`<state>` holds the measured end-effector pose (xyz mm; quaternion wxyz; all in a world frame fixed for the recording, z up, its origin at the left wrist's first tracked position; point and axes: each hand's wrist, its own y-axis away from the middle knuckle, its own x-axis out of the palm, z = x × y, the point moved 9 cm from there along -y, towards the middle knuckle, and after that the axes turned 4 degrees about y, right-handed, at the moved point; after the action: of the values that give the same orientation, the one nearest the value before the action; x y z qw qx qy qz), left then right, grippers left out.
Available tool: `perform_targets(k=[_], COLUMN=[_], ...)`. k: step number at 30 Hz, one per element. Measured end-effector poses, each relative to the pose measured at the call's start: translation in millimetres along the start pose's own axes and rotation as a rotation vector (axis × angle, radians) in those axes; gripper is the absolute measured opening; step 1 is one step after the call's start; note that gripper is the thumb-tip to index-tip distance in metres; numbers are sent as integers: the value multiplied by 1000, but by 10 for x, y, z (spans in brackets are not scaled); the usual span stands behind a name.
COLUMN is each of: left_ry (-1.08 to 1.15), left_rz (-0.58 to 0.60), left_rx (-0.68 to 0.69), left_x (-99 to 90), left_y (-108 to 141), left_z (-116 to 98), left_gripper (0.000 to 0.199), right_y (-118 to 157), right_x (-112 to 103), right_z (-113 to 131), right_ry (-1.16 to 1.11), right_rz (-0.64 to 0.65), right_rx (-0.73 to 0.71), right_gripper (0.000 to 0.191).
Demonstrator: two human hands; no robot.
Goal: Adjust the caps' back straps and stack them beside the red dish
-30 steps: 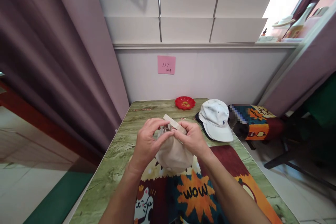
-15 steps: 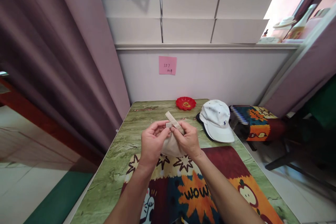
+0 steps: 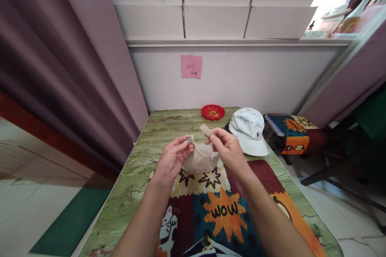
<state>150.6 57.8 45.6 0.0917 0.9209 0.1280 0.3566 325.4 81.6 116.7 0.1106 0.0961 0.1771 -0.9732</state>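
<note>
A beige cap (image 3: 200,163) is held over the patterned mat, its back opening facing me. My left hand (image 3: 173,156) pinches the strap end with the small metal buckle (image 3: 189,139) between thumb and fingers. The loose strap end (image 3: 206,130) sticks out from between the thumb and fingers of my right hand (image 3: 226,146). Strap and buckle are apart, with a gap between the two hands. Part of the cap's far side is hidden behind its back edge and my hands.
A white cap (image 3: 249,132) lies on a dark one at the table's right. Behind stands a red scalloped dish (image 3: 213,112). The colourful mat (image 3: 217,217) covers the front of the wood-patterned table (image 3: 132,168). A pink note (image 3: 191,66) is stuck to the wall.
My hands have moved apart, the right one going right with the strap end. The strap has come away from the buckle, and the cap's back opening now shows. The view has tilted down slightly.
</note>
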Motion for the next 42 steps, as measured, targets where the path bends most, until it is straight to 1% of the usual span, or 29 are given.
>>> perform_targets(k=[2,4,7,9,14,18,21,25,29,36,42], left_ry=[45,67,64,41,-33,-51,-86,-134,-162,-185,-173], left_rz=[-8,-20,-20,-10,11,16,45,77,84,70,78], left_rx=[-51,-70,-66,-52,-17,-15,2,20,1,37,12], left_x=[-9,-8,27,57,94,94,115,125,99,49,-91], left_y=[-20,-30,-27,-17,-5,-3,10,35,38,12,-42], left_z=[72,111,130,134,149,151,124,97,117,128,286], left_gripper=[19,19,18,17,20,21,21,24,25,26,29], right_y=[33,60,83,84,69,63,48,25,14,6,70], right_x=[28,31,-15,-31,22,48,57,42,56,110,200], right_z=[0,-29,-60,-68,-127,-197,-226,-254,-284,-331,-464], right_ry=[155,280,399,433,379,332,290,310,327,369,435], right_rz=[-21,-67,-151,-168,-105,-59,-8,37,73,93,89], right_rx=[-7,6,22,14,-2,31,47,54,61,53,4], right_gripper=[21,19,22,23,24,25,23,22,22,22,20])
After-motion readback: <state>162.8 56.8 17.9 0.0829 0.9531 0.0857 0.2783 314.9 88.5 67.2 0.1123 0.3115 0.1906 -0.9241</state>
